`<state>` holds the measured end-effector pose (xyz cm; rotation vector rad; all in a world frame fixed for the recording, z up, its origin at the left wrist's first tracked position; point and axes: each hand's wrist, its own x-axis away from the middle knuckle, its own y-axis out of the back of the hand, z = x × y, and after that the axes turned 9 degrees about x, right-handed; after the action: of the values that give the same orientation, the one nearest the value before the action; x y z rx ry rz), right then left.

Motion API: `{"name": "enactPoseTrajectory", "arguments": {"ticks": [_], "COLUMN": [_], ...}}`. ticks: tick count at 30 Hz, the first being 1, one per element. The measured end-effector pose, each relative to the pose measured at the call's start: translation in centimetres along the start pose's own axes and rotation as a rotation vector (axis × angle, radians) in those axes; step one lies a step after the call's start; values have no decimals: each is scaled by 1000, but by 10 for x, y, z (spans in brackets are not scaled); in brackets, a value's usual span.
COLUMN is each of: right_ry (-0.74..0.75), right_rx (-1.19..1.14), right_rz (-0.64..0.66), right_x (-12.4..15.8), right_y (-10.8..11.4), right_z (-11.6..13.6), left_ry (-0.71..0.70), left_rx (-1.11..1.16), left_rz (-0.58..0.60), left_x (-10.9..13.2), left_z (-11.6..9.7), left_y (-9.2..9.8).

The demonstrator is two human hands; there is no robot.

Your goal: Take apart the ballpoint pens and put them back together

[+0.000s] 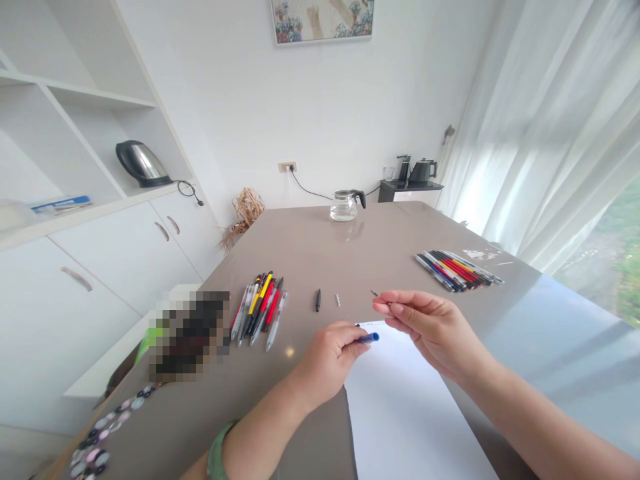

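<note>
My left hand is closed around a blue pen barrel whose end pokes out to the right. My right hand pinches a thin pen refill between thumb and fingers, its tip pointing left and away. Both hands hover over the far edge of a white sheet of paper on the grey-brown table. A small black pen part and a short metal spring lie on the table just beyond my hands.
A cluster of several pens lies to the left, a second row of pens to the far right. A glass coffee pot stands at the table's far edge. A beaded string lies near left. Cabinets stand left, curtains right.
</note>
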<state>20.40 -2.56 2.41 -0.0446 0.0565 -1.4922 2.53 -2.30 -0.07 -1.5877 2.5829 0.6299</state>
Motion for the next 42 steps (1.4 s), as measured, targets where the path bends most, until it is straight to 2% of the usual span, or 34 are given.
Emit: {"name": "enactPoseTrajectory", "arguments": {"ticks": [6, 12, 20, 23, 26, 29, 31, 35, 42], "right_ry": [77, 164, 269, 339, 534, 748, 829, 883, 869], "right_rx": [40, 119, 148, 315, 629, 861, 925, 997, 1012], "right_rz": [73, 93, 163, 123, 57, 77, 102, 122, 180], "right_x": [4, 5, 11, 12, 10, 7, 5, 4, 4], "right_y": [-2, -2, -5, -3, 3, 8, 9, 8, 8], "right_z": [-2, -2, 1, 1, 1, -1, -1, -2, 0], "left_ry": [-53, -93, -48, 0, 36, 60, 73, 91, 92], "left_rx": [-26, -33, -52, -94, -115, -121, -122, -132, -140], "left_rz": [8, 23, 12, -13, -19, -15, -8, 11, 15], "left_x": [1, 1, 1, 0, -1, -1, -1, -1, -1], "left_z": [-2, -1, 1, 3, 6, 8, 7, 4, 6], "left_y": [1, 1, 0, 0, 0, 0, 1, 1, 1]}}
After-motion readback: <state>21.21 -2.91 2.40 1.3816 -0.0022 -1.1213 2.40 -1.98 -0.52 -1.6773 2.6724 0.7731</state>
